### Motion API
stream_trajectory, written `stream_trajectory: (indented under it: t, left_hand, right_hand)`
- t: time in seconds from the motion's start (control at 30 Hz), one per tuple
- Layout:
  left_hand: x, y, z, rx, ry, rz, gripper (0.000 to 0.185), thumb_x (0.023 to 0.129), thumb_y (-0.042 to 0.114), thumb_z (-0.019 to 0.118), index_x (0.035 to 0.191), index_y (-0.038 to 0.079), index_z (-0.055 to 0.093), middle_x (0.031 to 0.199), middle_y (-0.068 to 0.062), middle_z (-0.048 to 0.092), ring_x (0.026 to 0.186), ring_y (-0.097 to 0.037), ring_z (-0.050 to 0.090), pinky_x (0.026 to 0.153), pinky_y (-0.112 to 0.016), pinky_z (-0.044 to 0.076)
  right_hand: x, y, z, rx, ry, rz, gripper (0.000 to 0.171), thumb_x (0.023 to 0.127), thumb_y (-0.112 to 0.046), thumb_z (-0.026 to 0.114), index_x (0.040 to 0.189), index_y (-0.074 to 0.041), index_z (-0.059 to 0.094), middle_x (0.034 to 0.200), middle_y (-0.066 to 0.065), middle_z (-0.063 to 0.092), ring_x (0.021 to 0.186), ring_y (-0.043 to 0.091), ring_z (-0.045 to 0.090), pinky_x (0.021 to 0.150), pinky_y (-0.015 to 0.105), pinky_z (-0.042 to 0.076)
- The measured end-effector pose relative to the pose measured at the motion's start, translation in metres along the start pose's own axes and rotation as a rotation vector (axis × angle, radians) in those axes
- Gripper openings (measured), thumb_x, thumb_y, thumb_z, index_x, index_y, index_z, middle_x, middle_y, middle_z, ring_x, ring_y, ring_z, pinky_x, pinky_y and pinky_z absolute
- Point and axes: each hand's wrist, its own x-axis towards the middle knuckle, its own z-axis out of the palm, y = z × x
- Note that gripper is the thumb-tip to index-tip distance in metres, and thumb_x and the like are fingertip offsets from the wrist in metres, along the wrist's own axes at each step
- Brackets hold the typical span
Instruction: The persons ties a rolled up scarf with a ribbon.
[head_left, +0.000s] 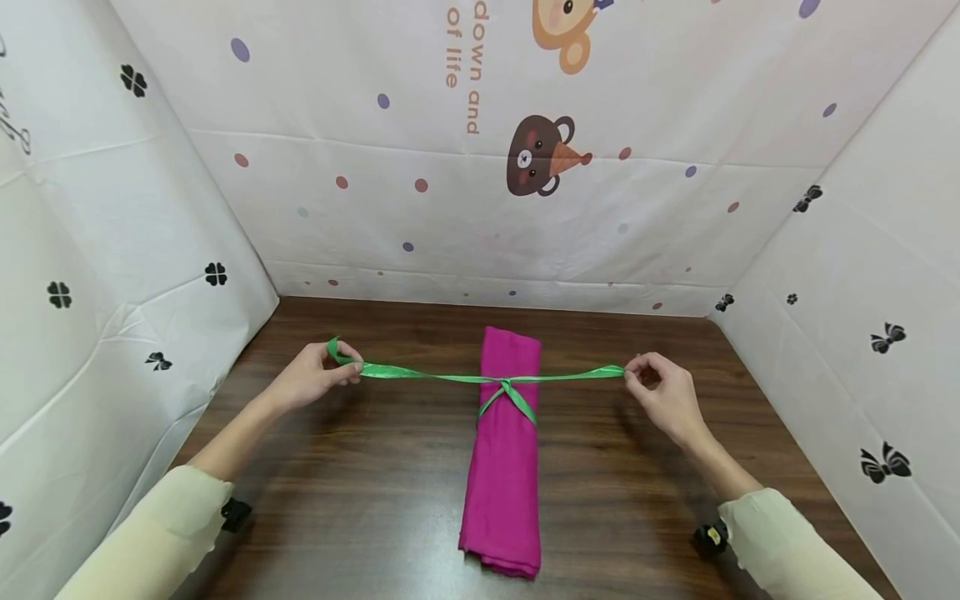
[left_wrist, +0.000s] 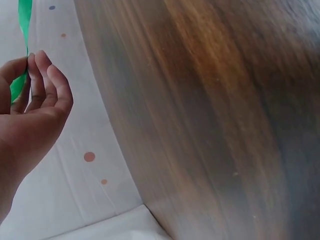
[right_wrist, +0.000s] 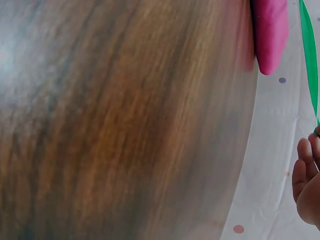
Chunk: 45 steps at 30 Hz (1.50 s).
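A folded magenta cloth (head_left: pixel 504 492) lies lengthwise on the brown wooden table. Around its upper part runs a green ribbon (head_left: pixel 420 374), crossed over itself on top of the cloth, with both ends stretched out sideways above the table. My left hand (head_left: pixel 318 375) pinches the left end between thumb and fingertips, and a short tail loops up past the fingers. On the other side my right hand (head_left: pixel 666 393) pinches the right end. The left wrist view shows the ribbon (left_wrist: pixel 24 20) rising from the pinch; in the right wrist view part of the cloth (right_wrist: pixel 271 35) appears beside the ribbon.
White patterned sheets form a back wall (head_left: pixel 360 217) and two side walls around the wooden table (head_left: pixel 360 517). A dark wrist device (head_left: pixel 236 514) sits at the left sleeve, another dark device (head_left: pixel 709 537) at the right sleeve.
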Motion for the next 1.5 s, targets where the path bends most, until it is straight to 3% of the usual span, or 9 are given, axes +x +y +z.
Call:
stream_trajectory:
  t: [0.33, 0.67, 0.97, 1.17, 1.5]
  left_hand:
    - [-0.003, -0.005, -0.001, -0.001, -0.078, 0.010, 0.019, 0.106, 0.016, 0.067, 0.116, 0.000, 0.070, 0.096, -0.011, 0.075, 0.094, -0.035, 0.072, 0.082, -0.045, 0.061]
    - [-0.008, -0.007, -0.007, 0.027, -0.090, 0.001, 0.017, 0.106, 0.016, 0.068, 0.112, 0.001, 0.071, 0.094, -0.009, 0.075, 0.091, -0.034, 0.071, 0.079, -0.043, 0.060]
    - [-0.011, -0.007, -0.010, 0.067, -0.127, -0.021, 0.015, 0.106, 0.017, 0.067, 0.109, 0.002, 0.071, 0.093, -0.006, 0.074, 0.091, -0.029, 0.070, 0.077, -0.038, 0.058]
    - [-0.011, -0.009, -0.005, 0.101, -0.126, -0.023, 0.015, 0.106, 0.019, 0.068, 0.107, 0.005, 0.071, 0.091, -0.006, 0.074, 0.088, -0.028, 0.068, 0.071, -0.030, 0.054]
    - [-0.008, -0.009, 0.007, 0.192, -0.117, -0.023, 0.011, 0.107, 0.021, 0.066, 0.107, 0.011, 0.071, 0.090, -0.006, 0.074, 0.083, -0.026, 0.068, 0.062, -0.032, 0.051]
  right_hand:
    - [-0.006, 0.005, -0.002, -0.030, -0.025, -0.015, 0.016, 0.088, 0.008, 0.072, 0.091, -0.007, 0.071, 0.082, 0.002, 0.066, 0.073, 0.018, 0.060, 0.064, 0.024, 0.051]
    - [-0.012, 0.010, -0.006, -0.037, -0.057, -0.004, 0.018, 0.088, 0.008, 0.072, 0.093, -0.009, 0.071, 0.082, 0.001, 0.066, 0.074, 0.013, 0.058, 0.066, 0.014, 0.045]
    - [-0.014, 0.012, -0.007, -0.060, -0.065, -0.010, 0.019, 0.088, 0.009, 0.072, 0.092, -0.010, 0.070, 0.080, 0.000, 0.064, 0.072, 0.011, 0.056, 0.065, 0.013, 0.042]
    - [-0.015, 0.011, -0.007, -0.055, -0.085, 0.003, 0.018, 0.089, 0.009, 0.072, 0.093, -0.008, 0.070, 0.081, 0.001, 0.064, 0.073, 0.012, 0.055, 0.065, 0.014, 0.042]
    - [-0.015, 0.012, -0.004, -0.011, -0.196, 0.038, 0.011, 0.096, 0.001, 0.075, 0.096, -0.010, 0.074, 0.082, 0.000, 0.067, 0.072, 0.013, 0.058, 0.062, 0.018, 0.046]
